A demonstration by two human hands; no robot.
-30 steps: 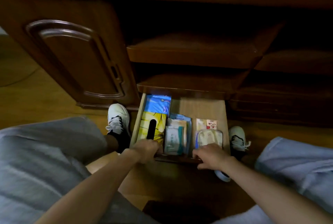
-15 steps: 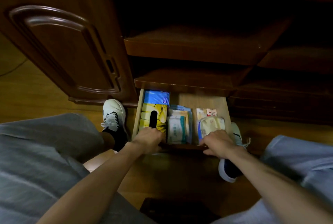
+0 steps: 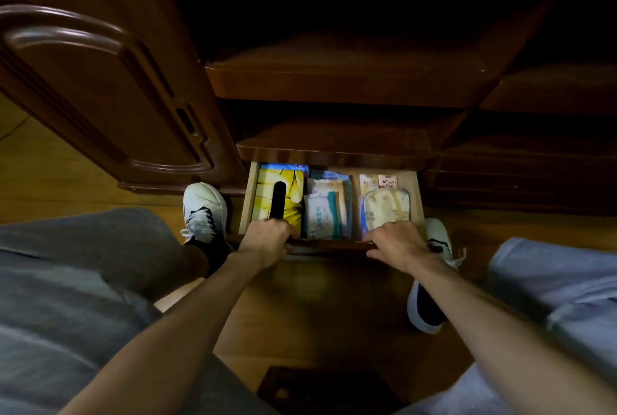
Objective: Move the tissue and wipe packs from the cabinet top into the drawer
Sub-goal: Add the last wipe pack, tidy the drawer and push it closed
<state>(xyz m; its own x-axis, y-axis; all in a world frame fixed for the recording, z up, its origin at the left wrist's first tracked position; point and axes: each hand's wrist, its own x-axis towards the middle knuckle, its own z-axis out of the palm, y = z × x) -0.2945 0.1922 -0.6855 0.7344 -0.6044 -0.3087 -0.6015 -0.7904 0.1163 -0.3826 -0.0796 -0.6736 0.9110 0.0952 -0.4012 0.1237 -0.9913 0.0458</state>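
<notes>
The bottom drawer (image 3: 418,194) of a dark wooden cabinet stands partly open. Inside lie a yellow tissue box (image 3: 290,194) with a black slot at the left, white and teal wipe packs (image 3: 322,214) in the middle, and a pale yellow wipe pack (image 3: 385,206) at the right with a small printed pack (image 3: 379,180) behind it. My left hand (image 3: 267,239) grips the drawer's front edge at the left. My right hand (image 3: 395,241) grips the same edge at the right.
Two closed drawer fronts (image 3: 334,81) overhang the open one. A carved cabinet door (image 3: 100,94) is at the left. My knees and white sneakers (image 3: 203,211) flank the drawer on the wooden floor (image 3: 317,308). A dark object (image 3: 320,388) lies on the floor near me.
Both hands have pushed the drawer front toward the cabinet; less of the drawer shows now and the blue pack at the back left has nearly gone under the drawer above.
</notes>
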